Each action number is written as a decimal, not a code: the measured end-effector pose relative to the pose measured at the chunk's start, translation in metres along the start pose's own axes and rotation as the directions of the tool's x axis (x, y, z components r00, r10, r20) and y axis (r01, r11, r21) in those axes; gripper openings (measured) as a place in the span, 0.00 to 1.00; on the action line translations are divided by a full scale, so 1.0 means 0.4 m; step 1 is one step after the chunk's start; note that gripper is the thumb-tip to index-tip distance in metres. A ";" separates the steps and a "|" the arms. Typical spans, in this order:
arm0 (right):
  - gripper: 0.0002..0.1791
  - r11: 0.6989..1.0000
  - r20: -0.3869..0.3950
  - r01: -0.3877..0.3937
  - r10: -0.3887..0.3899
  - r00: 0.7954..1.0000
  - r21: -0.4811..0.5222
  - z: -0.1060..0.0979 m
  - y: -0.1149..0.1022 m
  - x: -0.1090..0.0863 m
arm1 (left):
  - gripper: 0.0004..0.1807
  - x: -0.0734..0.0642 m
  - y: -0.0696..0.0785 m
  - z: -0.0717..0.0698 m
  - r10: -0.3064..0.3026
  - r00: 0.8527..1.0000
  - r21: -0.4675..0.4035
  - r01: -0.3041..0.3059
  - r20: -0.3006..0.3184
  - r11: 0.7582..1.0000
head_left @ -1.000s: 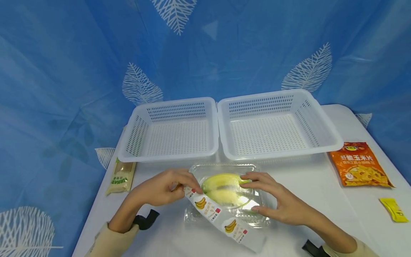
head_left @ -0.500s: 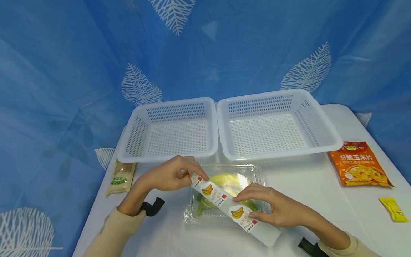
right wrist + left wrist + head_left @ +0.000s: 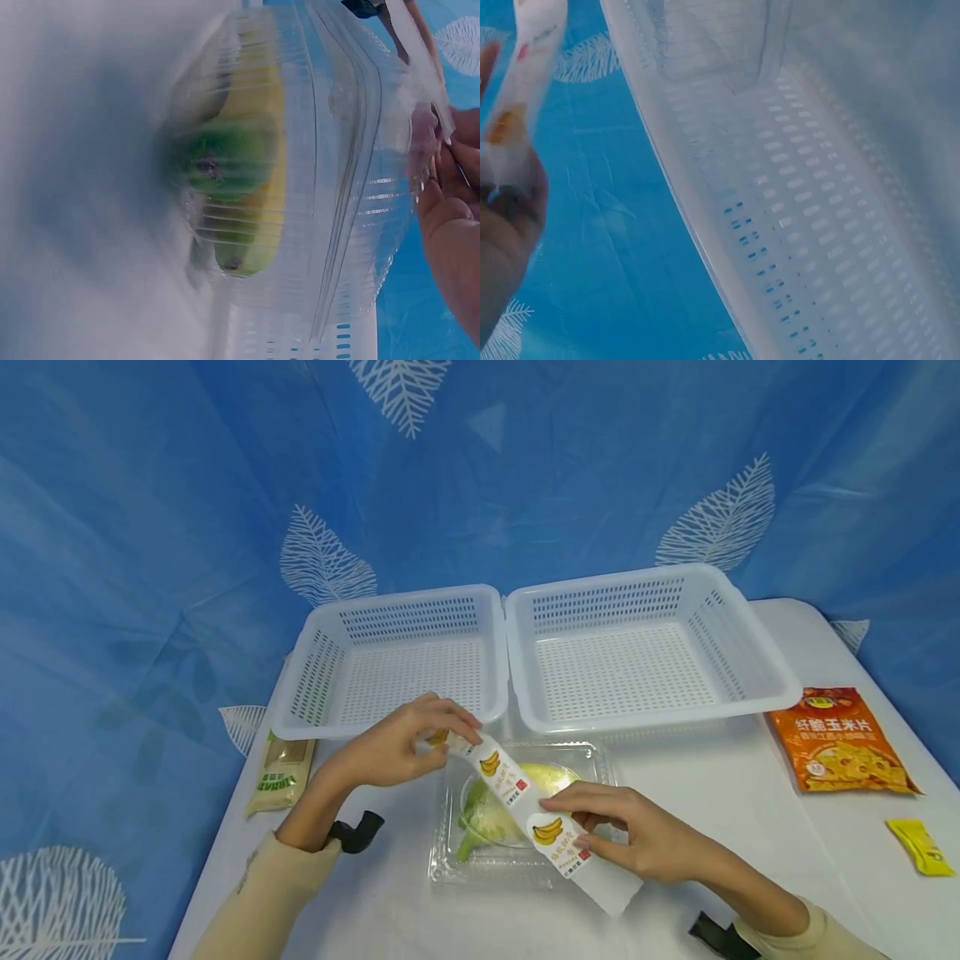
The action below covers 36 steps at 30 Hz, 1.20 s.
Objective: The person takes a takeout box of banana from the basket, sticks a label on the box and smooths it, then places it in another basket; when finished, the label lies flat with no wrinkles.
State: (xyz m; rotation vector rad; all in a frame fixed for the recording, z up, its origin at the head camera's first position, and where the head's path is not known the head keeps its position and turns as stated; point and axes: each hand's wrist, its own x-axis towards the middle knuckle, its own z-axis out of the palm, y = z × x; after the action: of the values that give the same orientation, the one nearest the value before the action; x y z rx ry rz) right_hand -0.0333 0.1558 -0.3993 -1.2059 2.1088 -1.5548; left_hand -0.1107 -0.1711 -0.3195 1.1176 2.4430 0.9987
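Note:
In the head view my left hand (image 3: 408, 743) grips the upper end of a white strip of banana stickers (image 3: 501, 777). The strip slants down to the right and ends in a bare white tail. My right hand (image 3: 645, 835) pinches the strip's lower part at a sticker, thumb and fingertips on its edge. Below the strip lies a clear plastic clamshell box (image 3: 480, 872), lid closed, with green-yellow bananas (image 3: 486, 817) inside. The right wrist view shows the bananas (image 3: 266, 97) through the box's side. In the left wrist view the strip (image 3: 529, 75) runs up from my left hand (image 3: 506, 225).
Two white perforated baskets, a left one (image 3: 390, 727) and a right one (image 3: 660, 717), stand side by side behind the box. An orange snack bag (image 3: 843, 743) and a small yellow packet (image 3: 921, 848) lie at right. A beige packet (image 3: 283, 772) lies at left.
My left hand has lifted the upper end of the strip and moved slightly right and away. My right hand has moved left and down from over the box and taken hold of the strip.

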 end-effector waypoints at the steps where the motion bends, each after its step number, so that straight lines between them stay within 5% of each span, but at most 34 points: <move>1: 0.26 1.000 -0.031 -0.005 0.005 1.000 0.011 -0.002 -0.001 0.000 | 0.20 -0.001 0.001 0.001 -0.001 0.999 0.050 0.003 -0.042 0.999; 5: 0.28 0.999 -0.140 0.029 -0.026 0.990 0.024 -0.015 -0.004 0.008 | 0.21 -0.007 0.010 0.017 0.014 0.985 0.223 0.025 -0.172 0.974; 10: 0.29 0.999 -0.201 0.025 -0.018 0.979 0.035 -0.026 -0.005 0.021 | 0.24 -0.012 0.039 0.044 0.070 0.972 0.314 0.004 -0.224 0.949; 18: 0.30 0.998 -0.244 -0.034 0.047 0.969 0.057 -0.028 -0.008 0.043 | 0.23 -0.009 0.067 0.073 0.108 0.979 0.166 -0.079 -0.172 0.983; 23: 0.30 0.996 -0.243 -0.033 0.054 0.969 0.088 -0.023 -0.007 0.055 | 0.22 0.006 0.071 0.102 0.146 0.983 0.113 -0.133 -0.115 0.985; 29: 0.32 0.993 -0.267 -0.035 0.063 0.962 0.109 -0.020 -0.006 0.062 | 0.22 0.020 0.061 0.125 0.192 0.974 0.036 -0.189 -0.121 0.981; 36: 0.33 0.993 -0.271 -0.037 0.067 0.960 0.113 -0.017 -0.001 0.065 | 0.21 0.030 0.060 0.136 0.183 0.976 -0.034 -0.188 -0.116 0.982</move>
State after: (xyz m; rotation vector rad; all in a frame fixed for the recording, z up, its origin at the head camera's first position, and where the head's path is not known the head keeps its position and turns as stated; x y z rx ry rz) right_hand -0.0534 0.1410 -0.3897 -0.9370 2.1664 -1.8773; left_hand -0.0781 -0.1249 -0.3419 1.3281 2.4227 1.1968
